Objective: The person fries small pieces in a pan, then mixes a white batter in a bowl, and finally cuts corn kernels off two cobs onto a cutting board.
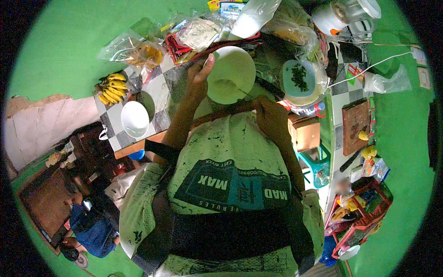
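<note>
My left hand grips a pale round bowl at its left rim, with the thumb on top. The bowl is tilted so its inside faces me, and a darker patch shows low inside it. My right hand is curled just below and right of the bowl. A thin utensil runs from its fingers into the bowl; its far end is hard to make out. Right of the bowl, a light-blue plastic container holds dark chopped pieces. A white bowl stands on the checkered tabletop at the left.
Bananas lie at the table's left end. Along the back are bagged goods, a red basket and a blender. On the right counter lie a wooden board and a knife. A person is at lower left.
</note>
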`<state>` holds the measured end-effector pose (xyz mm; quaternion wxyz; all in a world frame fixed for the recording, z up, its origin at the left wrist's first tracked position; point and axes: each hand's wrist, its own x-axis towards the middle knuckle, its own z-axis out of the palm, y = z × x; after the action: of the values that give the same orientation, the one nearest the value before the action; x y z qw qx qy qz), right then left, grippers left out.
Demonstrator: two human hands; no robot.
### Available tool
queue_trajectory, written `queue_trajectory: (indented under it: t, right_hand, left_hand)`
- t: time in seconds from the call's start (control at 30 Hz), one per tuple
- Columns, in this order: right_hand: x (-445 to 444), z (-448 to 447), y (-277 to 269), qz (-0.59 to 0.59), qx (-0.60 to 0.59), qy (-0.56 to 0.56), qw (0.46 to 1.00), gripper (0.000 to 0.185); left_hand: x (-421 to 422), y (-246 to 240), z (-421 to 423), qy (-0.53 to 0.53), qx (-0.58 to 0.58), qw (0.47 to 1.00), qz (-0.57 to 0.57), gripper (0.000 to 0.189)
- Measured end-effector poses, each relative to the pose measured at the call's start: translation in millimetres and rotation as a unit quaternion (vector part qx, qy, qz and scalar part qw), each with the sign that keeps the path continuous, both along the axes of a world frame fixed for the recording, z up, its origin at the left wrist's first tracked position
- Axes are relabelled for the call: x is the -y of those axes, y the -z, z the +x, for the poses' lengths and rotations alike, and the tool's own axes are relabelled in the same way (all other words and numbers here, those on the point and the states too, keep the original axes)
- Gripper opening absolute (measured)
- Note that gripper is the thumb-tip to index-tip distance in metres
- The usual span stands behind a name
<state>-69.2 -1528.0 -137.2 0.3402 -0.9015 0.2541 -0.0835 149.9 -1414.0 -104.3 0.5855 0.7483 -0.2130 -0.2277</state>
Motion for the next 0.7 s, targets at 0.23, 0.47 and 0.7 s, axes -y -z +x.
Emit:
queue_trajectory:
  t: [0.23,0.47,0.7]
  right_hand:
    - [1,14,13,-0.039,0.063,0.075,0.994,0.016]
    - [5,23,-17,0.048,0.001,-0.034,0.998,0.019]
    - [20,34,-3,0.009,0.038,0.008,0.999,0.021]
  left_hand:
    - [-4,4,-2,-0.017,-0.089,0.995,-0.029,0.049]
    - [-13,45,6,-0.084,-0.258,0.955,-0.121,0.050]
    - [-19,47,5,-0.088,-0.130,0.986,-0.060,0.052]
